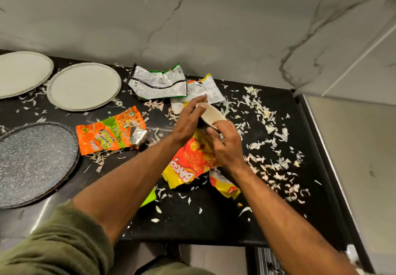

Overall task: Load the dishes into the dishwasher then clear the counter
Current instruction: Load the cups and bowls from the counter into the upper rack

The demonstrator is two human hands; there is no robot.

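Observation:
A small cream bowl (210, 113) is held tilted above the black counter (214, 217). My left hand (188, 120) grips its far rim and my right hand (225, 144) holds its near edge, fingers curled. Below them lies a yellow-orange Bingo chip packet (188, 165). Two pale round plates (84, 86) (21, 73) sit at the back left, with a speckled grey plate (34, 161) nearer at the left.
An orange-green snack packet (111, 131) lies left of my hands; silver-lined empty packets (158, 81) (205, 88) lie against the marble wall. White vegetable peelings (270, 124) are scattered over the counter, thickest on the right. The counter ends at its right edge (317, 146).

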